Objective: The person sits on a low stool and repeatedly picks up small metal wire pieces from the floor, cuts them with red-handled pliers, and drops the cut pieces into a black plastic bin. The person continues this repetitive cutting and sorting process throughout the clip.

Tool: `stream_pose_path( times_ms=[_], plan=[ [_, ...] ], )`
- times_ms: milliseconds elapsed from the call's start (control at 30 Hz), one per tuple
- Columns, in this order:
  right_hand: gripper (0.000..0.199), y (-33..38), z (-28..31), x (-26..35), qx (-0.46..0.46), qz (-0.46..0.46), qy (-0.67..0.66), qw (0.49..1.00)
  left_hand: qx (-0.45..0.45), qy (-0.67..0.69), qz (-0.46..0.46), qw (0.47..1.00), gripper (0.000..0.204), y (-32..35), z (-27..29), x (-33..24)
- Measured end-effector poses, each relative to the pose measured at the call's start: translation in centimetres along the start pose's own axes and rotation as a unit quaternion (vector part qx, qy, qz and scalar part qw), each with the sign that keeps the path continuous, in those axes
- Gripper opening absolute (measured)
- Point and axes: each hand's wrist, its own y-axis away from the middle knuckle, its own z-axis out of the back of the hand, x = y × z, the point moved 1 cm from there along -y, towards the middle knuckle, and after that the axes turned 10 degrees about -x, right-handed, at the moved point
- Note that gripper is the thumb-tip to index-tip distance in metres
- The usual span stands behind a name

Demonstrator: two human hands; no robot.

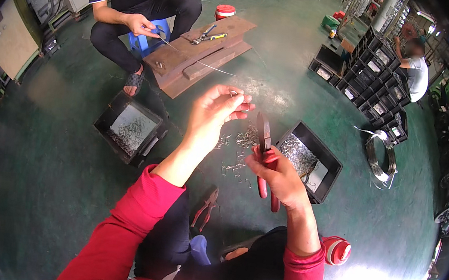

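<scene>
My left hand [212, 108] is raised in front of me, thumb and fingertips pinched on a small bent wire piece [234, 93]. To its right and a little lower, my right hand [284, 182] grips red-handled pliers [263, 133], jaws pointing up and away from me. The jaws are apart from the wire piece. On the green floor beneath lie loose small bent wire pieces [246, 138]. A black bin [332, 176] with many shiny metal pieces stands right of the pliers, and another black bin [108, 107] with similar pieces is at the left.
A second pair of red-handled pliers [206, 208] lies on the floor near my legs. Across from me, a seated person [139, 16] holds a long wire [205, 64] over a metal beam [195, 55]. Black crates [371, 73] and a wire coil [380, 156] are at right; a red-lidded container [337, 251] is nearby.
</scene>
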Motion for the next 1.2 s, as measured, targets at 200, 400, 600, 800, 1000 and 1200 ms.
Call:
stream_pose_path(
  times_ms=[200, 400, 600, 800, 1000, 1200],
  plan=[
    [0.033, -0.1, 0.2, -0.2, -0.026, 0.06, 0.019, 0.998, -0.009, -0.031, 0.012, 0.999, 0.014, -0.1, -0.2, 0.0],
    [0.032, -0.5, -0.1, -0.4, -0.031, 0.05, -0.013, 0.998, -0.017, 0.028, 0.068, 0.997, 0.01, 0.2, -0.5, 0.2],
    [0.031, -1.2, -0.5, 0.0, -0.029, 0.04, -0.004, 0.999, -0.013, 0.135, 0.097, 0.986, 0.013, 0.7, -1.2, 1.8],
    [0.028, -1.4, -0.7, 0.2, -0.001, 0.006, -0.026, 1.0, 0.005, 0.157, 0.1, 0.983, 0.01, 0.9, -1.7, 2.5],
    [0.035, -1.9, -1.1, 0.0, -0.044, 0.039, -0.04, 0.997, -0.018, 0.16, 0.105, 0.981, 0.012, 1.2, -2.0, 3.0],
    [0.036, -1.6, -0.9, 0.4, -0.042, 0.015, -0.013, 0.999, -0.017, 0.172, 0.119, 0.978, 0.012, 1.4, -2.3, 3.0]
  ],
)
